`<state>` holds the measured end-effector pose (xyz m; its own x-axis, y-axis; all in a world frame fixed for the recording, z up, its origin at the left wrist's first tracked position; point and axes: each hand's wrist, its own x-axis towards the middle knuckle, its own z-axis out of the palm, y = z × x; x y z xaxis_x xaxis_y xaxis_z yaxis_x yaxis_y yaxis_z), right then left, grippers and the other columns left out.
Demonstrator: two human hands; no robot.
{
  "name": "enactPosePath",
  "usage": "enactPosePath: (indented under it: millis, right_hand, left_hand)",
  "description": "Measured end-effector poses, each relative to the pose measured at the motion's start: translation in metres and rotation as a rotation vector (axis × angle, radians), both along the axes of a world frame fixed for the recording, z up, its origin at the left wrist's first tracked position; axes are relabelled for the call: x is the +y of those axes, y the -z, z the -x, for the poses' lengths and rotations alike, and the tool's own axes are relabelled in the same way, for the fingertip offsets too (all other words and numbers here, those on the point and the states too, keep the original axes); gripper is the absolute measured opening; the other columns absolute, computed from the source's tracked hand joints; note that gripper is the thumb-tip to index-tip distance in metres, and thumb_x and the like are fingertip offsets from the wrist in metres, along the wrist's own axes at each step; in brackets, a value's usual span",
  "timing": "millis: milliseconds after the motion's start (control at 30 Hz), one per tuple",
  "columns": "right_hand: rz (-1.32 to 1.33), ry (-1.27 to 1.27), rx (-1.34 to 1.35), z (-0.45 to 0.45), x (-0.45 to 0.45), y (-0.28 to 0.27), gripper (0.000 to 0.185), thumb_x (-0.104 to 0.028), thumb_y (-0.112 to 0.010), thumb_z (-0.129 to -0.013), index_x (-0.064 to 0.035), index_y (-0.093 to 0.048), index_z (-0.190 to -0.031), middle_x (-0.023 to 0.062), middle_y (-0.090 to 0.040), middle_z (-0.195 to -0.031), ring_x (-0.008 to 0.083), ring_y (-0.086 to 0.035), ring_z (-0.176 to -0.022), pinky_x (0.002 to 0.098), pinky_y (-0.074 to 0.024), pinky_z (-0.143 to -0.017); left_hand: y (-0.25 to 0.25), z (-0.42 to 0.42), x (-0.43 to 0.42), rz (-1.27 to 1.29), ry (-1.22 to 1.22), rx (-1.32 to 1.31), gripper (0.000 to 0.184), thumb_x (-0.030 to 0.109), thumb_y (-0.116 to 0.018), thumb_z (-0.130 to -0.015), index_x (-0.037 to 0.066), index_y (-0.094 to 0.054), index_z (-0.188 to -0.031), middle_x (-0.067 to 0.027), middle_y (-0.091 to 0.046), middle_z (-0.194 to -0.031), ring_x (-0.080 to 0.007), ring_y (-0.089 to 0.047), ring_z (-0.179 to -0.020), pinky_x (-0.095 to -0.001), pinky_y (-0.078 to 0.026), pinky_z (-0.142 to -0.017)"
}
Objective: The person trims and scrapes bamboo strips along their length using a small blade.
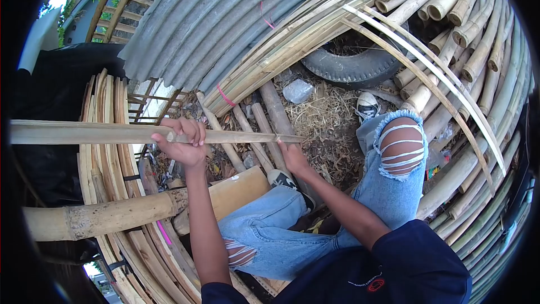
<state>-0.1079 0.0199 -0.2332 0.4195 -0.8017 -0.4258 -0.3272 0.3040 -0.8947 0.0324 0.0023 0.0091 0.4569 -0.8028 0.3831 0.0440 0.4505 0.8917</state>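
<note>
Littered ground (pixel 329 129) bears one tire (pixel 357 70); two hands (pixel 184 141) (pixel 293 157) hold one bamboo strip (pixel 242 137).

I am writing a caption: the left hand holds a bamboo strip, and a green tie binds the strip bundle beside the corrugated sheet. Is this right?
The tie is pink, not green, as the head view shows; the left hand does hold a bamboo strip.

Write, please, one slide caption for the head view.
Left hand and right hand hold a bamboo strip near bundled strips.
</note>
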Motion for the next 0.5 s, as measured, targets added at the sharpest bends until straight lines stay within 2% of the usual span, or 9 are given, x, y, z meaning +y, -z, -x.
enactPosePath:
  millis: [33,67,167,233,300,367,400,467,500]
  right_hand:
    - [-0.079,-0.120,-0.030,0.009,-0.009,-0.041,0.060,-0.040,-0.030,-0.094,0.0114,-0.057,-0.077,0.0342,-0.054,-0.076,0.0476,-0.052,-0.085,0.0512,-0.0397,-0.075]
    - [-0.079,-0.119,-0.029,0.008,-0.010,-0.062,0.060,-0.040,-0.030,-0.094,0.0114,-0.057,-0.077,0.0342,-0.054,-0.076,0.0476,-0.052,-0.085,0.0512,-0.0397,-0.075]
    - [0.119,-0.115,-0.182,0.005,-0.005,-0.079,0.059,-0.040,-0.032,-0.094,0.0101,-0.057,-0.078,0.0340,-0.054,-0.077,0.0479,-0.051,-0.085,0.0517,-0.0386,-0.077]
    - [-0.001,-0.129,0.070,0.006,-0.004,-0.021,0.057,-0.039,-0.031,-0.094,0.0091,-0.058,-0.083,0.0322,-0.056,-0.079,0.0459,-0.054,-0.085,0.0508,-0.0397,-0.077]
    - [0.071,-0.263,0.264,0.026,0.003,0.100,0.054,-0.039,-0.031,-0.094,0.0090,-0.057,-0.091,0.0329,-0.056,-0.083,0.0472,-0.055,-0.083,0.0496,-0.0422,-0.075]
    - [0.304,-0.076,0.094,0.044,0.034,0.181,0.059,-0.049,-0.033,-0.092,0.0027,-0.058,-0.076,0.0221,-0.058,-0.062,0.0407,-0.057,-0.057,0.0471,-0.0442,-0.051]
    - [0.296,-0.071,0.086,0.029,0.036,0.165,0.059,-0.049,-0.033,-0.092,0.0027,-0.058,-0.076,0.0221,-0.058,-0.062,0.0407,-0.057,-0.057,0.0471,-0.0442,-0.051]
    - [-1.029,0.303,-0.272,0.001,0.042,0.108,0.054,-0.053,-0.037,-0.089,-0.0059,-0.047,-0.064,0.0098,-0.047,-0.053,0.0239,-0.045,-0.040,0.0355,-0.0335,-0.035]
    - [-1.035,0.287,-0.262,-0.001,0.045,0.091,0.054,-0.053,-0.037,-0.089,-0.0059,-0.047,-0.064,0.0098,-0.047,-0.053,0.0239,-0.045,-0.040,0.0355,-0.0335,-0.035]
  left_hand:
    - [0.000,-0.003,0.001,-0.011,0.025,-0.005,0.054,0.062,-0.034,-0.086,0.011,-0.032,-0.068,0.0000,-0.024,-0.044,-0.0090,-0.020,-0.033,-0.0214,-0.021,-0.030]
    - [0.000,-0.005,0.000,-0.013,0.053,-0.009,0.055,0.062,-0.033,-0.086,0.010,-0.031,-0.069,-0.0006,-0.025,-0.045,-0.0096,-0.022,-0.035,-0.0217,-0.021,-0.031]
    - [0.003,-0.001,0.004,-0.001,0.095,-0.027,0.055,0.062,-0.033,-0.086,0.010,-0.031,-0.069,-0.0007,-0.026,-0.045,-0.0097,-0.022,-0.035,-0.0215,-0.022,-0.032]
    - [0.002,0.005,0.006,0.009,0.105,-0.046,0.055,0.062,-0.032,-0.086,0.010,-0.032,-0.069,-0.0004,-0.026,-0.045,-0.0097,-0.023,-0.035,-0.0220,-0.023,-0.032]
    - [0.001,0.009,0.006,0.021,0.146,-0.046,0.055,0.062,-0.032,-0.086,0.010,-0.031,-0.069,-0.0004,-0.027,-0.045,-0.0097,-0.023,-0.035,-0.0221,-0.023,-0.032]
    - [0.003,0.015,0.004,0.017,0.240,-0.055,0.055,0.062,-0.032,-0.086,0.010,-0.032,-0.070,-0.0008,-0.028,-0.045,-0.0101,-0.024,-0.036,-0.0228,-0.024,-0.033]
    - [0.003,0.019,0.000,0.008,0.245,-0.063,0.055,0.062,-0.032,-0.086,0.010,-0.032,-0.070,-0.0008,-0.028,-0.045,-0.0101,-0.024,-0.036,-0.0228,-0.024,-0.033]
    - [0.001,0.033,-0.002,-0.013,0.292,-0.078,0.056,0.063,-0.032,-0.085,0.009,-0.032,-0.070,-0.0013,-0.028,-0.046,-0.0104,-0.025,-0.037,-0.0235,-0.026,-0.033]
    - [0.000,0.037,-0.003,-0.021,0.286,-0.113,0.056,0.064,-0.032,-0.085,0.009,-0.033,-0.071,-0.0013,-0.028,-0.047,-0.0102,-0.025,-0.038,-0.0241,-0.027,-0.034]
